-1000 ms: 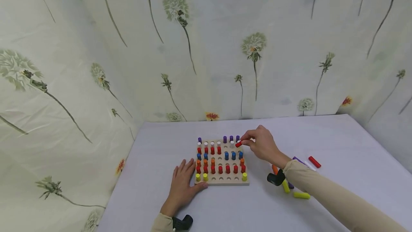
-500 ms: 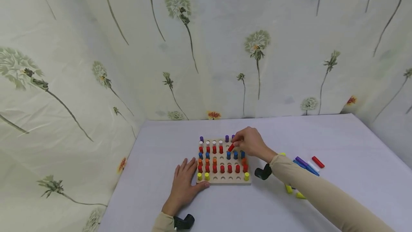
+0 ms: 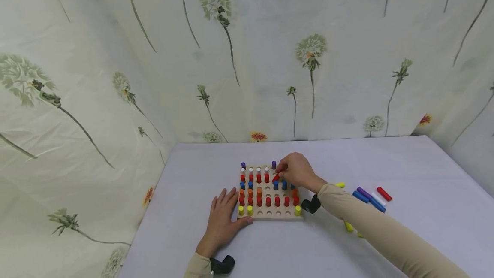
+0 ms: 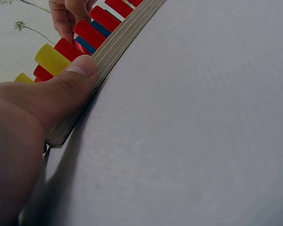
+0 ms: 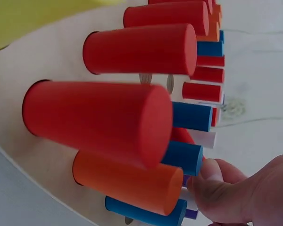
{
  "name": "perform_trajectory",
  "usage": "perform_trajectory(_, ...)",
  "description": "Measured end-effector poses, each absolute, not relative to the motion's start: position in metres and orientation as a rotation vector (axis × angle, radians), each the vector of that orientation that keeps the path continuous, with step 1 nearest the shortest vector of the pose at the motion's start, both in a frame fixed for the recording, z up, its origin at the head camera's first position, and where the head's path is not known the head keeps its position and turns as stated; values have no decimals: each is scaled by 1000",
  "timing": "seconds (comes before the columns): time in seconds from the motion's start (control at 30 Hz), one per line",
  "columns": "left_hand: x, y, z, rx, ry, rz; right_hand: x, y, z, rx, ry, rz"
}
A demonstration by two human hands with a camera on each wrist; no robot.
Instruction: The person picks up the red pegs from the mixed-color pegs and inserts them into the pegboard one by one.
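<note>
A wooden peg board [image 3: 270, 219] lies on the table, with rows of yellow, red, orange, blue, white and purple pegs standing in its holes. My left hand [image 3: 219, 225] rests at its front left corner, fingers stretched along the left side. In the left wrist view, the thumb [image 4: 68, 87] presses against the board's front edge. Over the right half of the board, my right hand [image 3: 299, 170] pinches a tilted red peg [image 3: 275, 178] near the right end of the red row behind the blue pegs. Blue pegs [image 5: 181, 157] partly hide this peg in the right wrist view.
To the right lie loose pegs: a red peg [image 3: 384, 193], a white peg [image 3: 379, 199], a purple peg [image 3: 363, 192], blue pegs [image 3: 360, 197] and yellow pegs [image 3: 348, 226], some partly behind the right sleeve [image 3: 378, 231]. A flower-patterned cloth [image 3: 262, 55] hangs behind the table.
My right hand has moved left over the board with the red peg, then tipped it lower toward the holes. The left hand stays at the board's corner. The head view has shifted slightly.
</note>
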State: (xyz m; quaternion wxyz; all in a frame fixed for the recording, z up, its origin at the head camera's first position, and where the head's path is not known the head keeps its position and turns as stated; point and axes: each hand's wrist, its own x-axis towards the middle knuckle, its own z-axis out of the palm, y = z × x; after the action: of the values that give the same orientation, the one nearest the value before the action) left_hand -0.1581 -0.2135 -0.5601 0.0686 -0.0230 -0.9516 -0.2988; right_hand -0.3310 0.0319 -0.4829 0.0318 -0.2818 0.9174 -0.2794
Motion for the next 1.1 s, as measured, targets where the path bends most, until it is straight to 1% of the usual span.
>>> perform_trajectory(0.33, -160, -214, -558, -81, -2874, -869, -320, 23, -475, -1013, 2994, -604)
perform_trajectory(0.6, -161, -215, -555, -75, -2865, -894, -318, 6, -471, -1262, 3031, -346)
perform_trajectory(0.97, -160, -212, -560, -65, -2875, -917, -326, 1, -469, -1070, 2945, -356)
perform_trajectory(1.1, -159, -212, -560, -57, -2875, -910, -320, -2, -469, -1082, 2979, -322)
